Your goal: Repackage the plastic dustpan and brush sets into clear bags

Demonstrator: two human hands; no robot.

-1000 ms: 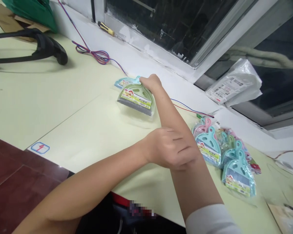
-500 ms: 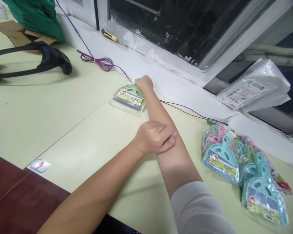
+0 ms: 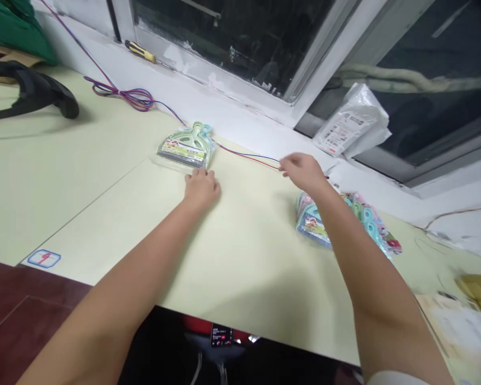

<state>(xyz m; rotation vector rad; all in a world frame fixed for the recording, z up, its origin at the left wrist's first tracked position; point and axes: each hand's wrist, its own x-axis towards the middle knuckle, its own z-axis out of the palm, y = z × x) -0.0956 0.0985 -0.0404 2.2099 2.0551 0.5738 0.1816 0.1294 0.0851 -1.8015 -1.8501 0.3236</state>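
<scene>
A light green mini dustpan-and-brush set (image 3: 184,147) in clear wrap lies near the wall, with a light blue one (image 3: 209,140) partly showing behind it. My left hand (image 3: 202,187) rests on the table at the near edge of the green set, its fingers lying forward; whether they touch the wrap, I cannot tell. My right hand (image 3: 302,170) is raised over the table farther right, slightly blurred, its fingers loosely bent and nothing visible in them. Below it, partly hidden by my right forearm, several wrapped dustpan sets (image 3: 312,224) are piled up.
Red and blue wires (image 3: 136,99) run along the wall. A screwdriver (image 3: 140,51) and a white plastic package (image 3: 350,120) lie on the sill. A black frame-like object (image 3: 44,91) stands at far left. A numbered sticker (image 3: 44,259) marks the table's front edge.
My right hand has left the green set's handle and moved right, toward the pile. My left hand has moved off my right forearm to the table beside the green set. The view has shifted right.
</scene>
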